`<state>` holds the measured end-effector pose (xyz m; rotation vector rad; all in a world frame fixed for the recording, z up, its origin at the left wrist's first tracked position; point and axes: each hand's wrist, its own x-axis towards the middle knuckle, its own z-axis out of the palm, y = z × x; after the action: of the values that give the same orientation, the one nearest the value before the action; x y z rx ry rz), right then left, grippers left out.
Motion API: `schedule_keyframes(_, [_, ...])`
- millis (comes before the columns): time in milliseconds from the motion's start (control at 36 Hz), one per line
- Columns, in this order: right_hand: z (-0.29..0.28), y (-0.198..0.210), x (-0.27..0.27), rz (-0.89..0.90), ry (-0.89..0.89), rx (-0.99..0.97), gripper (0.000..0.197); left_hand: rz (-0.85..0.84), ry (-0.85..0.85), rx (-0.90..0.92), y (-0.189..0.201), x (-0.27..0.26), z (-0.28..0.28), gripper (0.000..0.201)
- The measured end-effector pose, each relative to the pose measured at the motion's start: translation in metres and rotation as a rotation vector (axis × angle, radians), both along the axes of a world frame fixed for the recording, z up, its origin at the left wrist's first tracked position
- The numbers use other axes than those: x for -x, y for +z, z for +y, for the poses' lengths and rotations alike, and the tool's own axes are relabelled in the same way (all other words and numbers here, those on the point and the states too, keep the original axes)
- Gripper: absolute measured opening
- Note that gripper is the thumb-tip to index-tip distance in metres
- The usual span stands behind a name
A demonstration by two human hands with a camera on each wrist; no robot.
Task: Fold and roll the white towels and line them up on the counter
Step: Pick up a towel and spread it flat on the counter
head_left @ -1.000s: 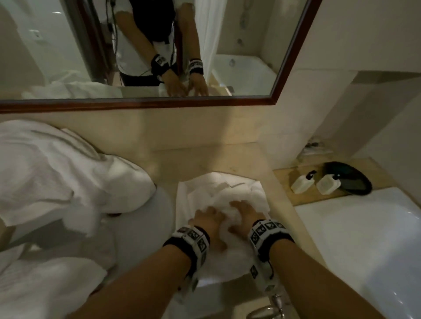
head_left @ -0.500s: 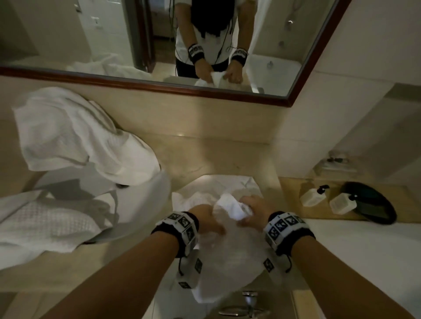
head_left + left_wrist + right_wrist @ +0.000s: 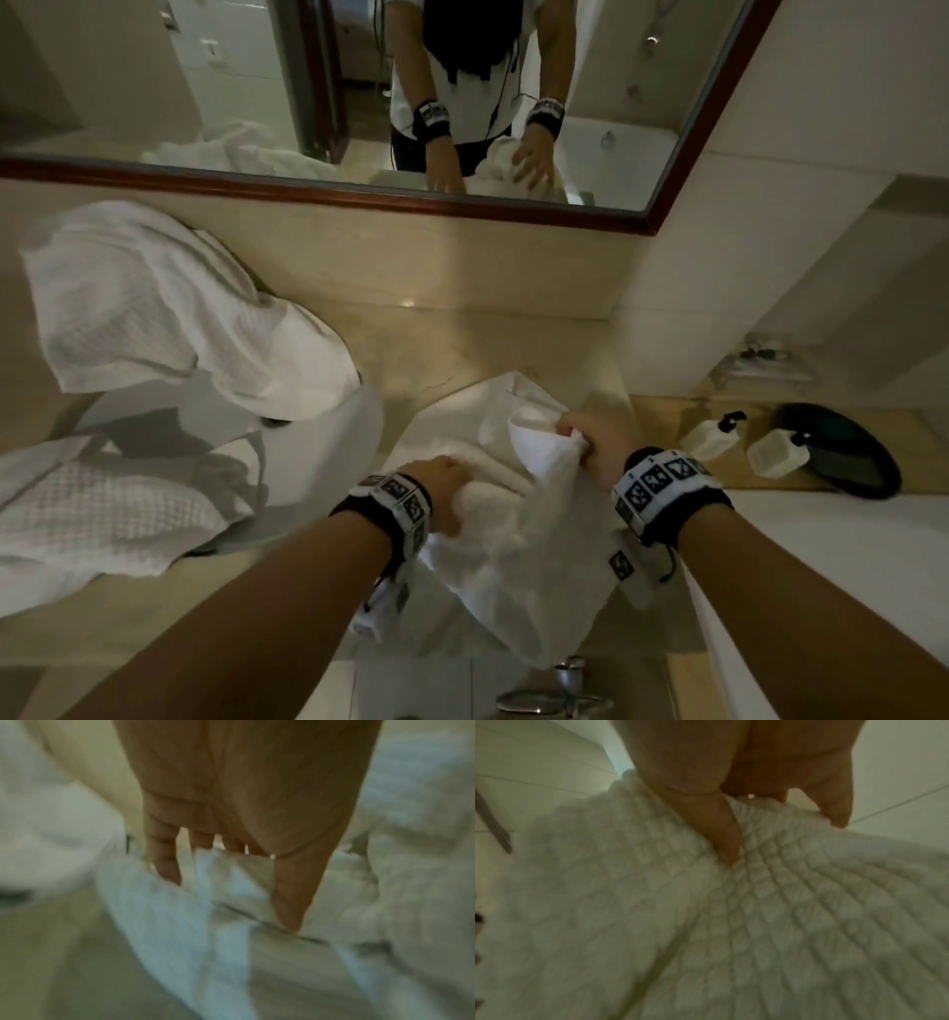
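A white waffle-weave towel (image 3: 518, 534) lies bunched on the beige counter (image 3: 462, 339) in front of me, and its near part hangs over the counter edge. My right hand (image 3: 595, 442) grips a gathered handful of it and holds that part raised above the rest. In the right wrist view the thumb (image 3: 721, 837) pinches the towel (image 3: 731, 923) against the fingers. My left hand (image 3: 444, 480) rests on the towel's left part with straight fingers (image 3: 167, 866), their tips partly behind a fold of the towel (image 3: 231, 953).
More white towels (image 3: 154, 318) (image 3: 102, 514) are heaped over the sink basin (image 3: 328, 442) on the left. Two soap bottles (image 3: 711, 437) (image 3: 775, 452) and a dark round tray (image 3: 847, 452) sit at the right. A white tub (image 3: 847, 565) lies beyond, with a chrome fixture (image 3: 565, 688) below the counter edge.
Both hands lay on the towel a second ago. My right hand has since gathered a bunch of it and lifted it up and to the right. The left hand stays down on it.
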<state>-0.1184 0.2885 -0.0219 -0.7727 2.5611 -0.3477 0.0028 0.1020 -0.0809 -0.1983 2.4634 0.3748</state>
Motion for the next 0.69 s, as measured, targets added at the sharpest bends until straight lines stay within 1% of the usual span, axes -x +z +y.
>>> schedule_keyframes(56, [-0.004,0.013,0.009,0.056,-0.004,-0.097,0.009,-0.012,-0.009,0.048,0.006,-0.004,-0.002,0.051])
schedule_keyframes(83, [-0.003,0.02,0.014,0.113,-0.008,-0.136,0.016,-0.064,0.004,0.051,0.011,-0.005,-0.003,0.044])
schedule_keyframes(111, [-0.004,0.026,0.018,0.166,-0.023,-0.163,0.021,-0.162,0.039,0.023,0.014,-0.006,-0.003,0.043])
schedule_keyframes(139, [-0.002,0.029,0.02,0.209,-0.073,-0.122,0.021,-0.292,0.079,-0.052,0.017,-0.008,-0.002,0.045])
schedule_keyframes(167, [-0.004,0.03,0.023,0.261,-0.132,-0.02,0.021,-0.404,0.12,-0.143,0.022,-0.011,0.003,0.05])
schedule_keyframes(194, [-0.003,0.03,0.026,0.284,-0.187,0.091,0.023,-0.485,0.136,-0.198,0.027,-0.013,0.008,0.053])
schedule_keyframes(222, [-0.005,0.03,0.027,0.299,-0.213,0.167,0.03,-0.51,0.117,-0.211,0.03,-0.013,0.013,0.054])
schedule_keyframes(250, [-0.006,0.03,0.026,0.304,-0.223,0.189,0.038,-0.498,0.1,-0.21,0.034,-0.011,0.017,0.053])
schedule_keyframes(278, [-0.008,0.031,0.025,0.296,-0.239,0.217,0.046,-0.432,0.081,-0.198,0.038,-0.008,0.021,0.051])
schedule_keyframes(306, [-0.011,0.03,0.026,0.288,-0.262,0.252,0.051,-0.307,0.073,-0.187,0.04,-0.003,0.024,0.048])
schedule_keyframes(333, [-0.014,0.03,0.025,0.251,-0.281,0.282,0.054,-0.147,0.08,-0.171,0.04,0.003,0.023,0.044])
schedule_keyframes(361, [-0.016,0.029,0.024,0.21,-0.283,0.273,0.054,-0.008,0.12,-0.159,0.04,0.007,0.021,0.041])
schedule_keyframes(389, [-0.016,0.027,0.025,0.174,-0.266,0.245,0.05,0.09,0.165,-0.139,0.037,0.01,0.016,0.044])
schedule_keyframes(417, [-0.014,0.026,0.023,0.143,-0.21,0.188,0.045,0.168,0.192,-0.1,0.034,0.012,0.012,0.054])
schedule_keyframes(444, [-0.016,0.026,0.019,0.106,-0.175,0.158,0.043,0.206,0.206,-0.046,0.028,0.013,0.01,0.068])
schedule_keyframes(472, [-0.012,0.023,0.015,0.073,-0.12,0.108,0.044,0.237,0.21,-0.013,0.02,0.013,0.007,0.082])
schedule_keyframes(500, [-0.02,0.018,0.01,0.016,-0.103,0.081,0.049,0.233,0.236,-0.028,0.013,0.011,0.006,0.095])
schedule_keyframes(528, [-0.028,0.011,0.002,-0.087,-0.061,0.012,0.063,0.211,0.273,-0.07,0.006,0.008,0.006,0.105])
schedule_keyframes(556, [-0.035,0.004,-0.011,-0.242,0.044,-0.151,0.08,0.188,0.292,-0.094,-0.001,0.005,0.005,0.111])
schedule_keyframes(583, [-0.042,-0.011,-0.023,-0.414,0.134,-0.33,0.091,0.167,0.295,-0.091,-0.007,0.002,0.006,0.114])
schedule_keyframes(611, [-0.048,-0.032,-0.028,-0.45,0.133,-0.442,0.095,0.146,0.287,-0.057,-0.012,-0.001,0.008,0.114])
schedule_keyframes(639, [-0.05,-0.04,-0.032,-0.404,0.098,-0.438,0.1,0.122,0.285,-0.026,-0.013,-0.004,0.009,0.11])
schedule_keyframes(667, [-0.047,-0.048,-0.033,-0.283,0.126,-0.376,0.104,0.101,0.283,0.001,-0.015,-0.004,0.01,0.103])
schedule_keyframes(694, [-0.043,-0.055,-0.034,-0.139,0.124,-0.291,0.104,0.055,0.272,0.017,-0.013,-0.003,0.011,0.094])
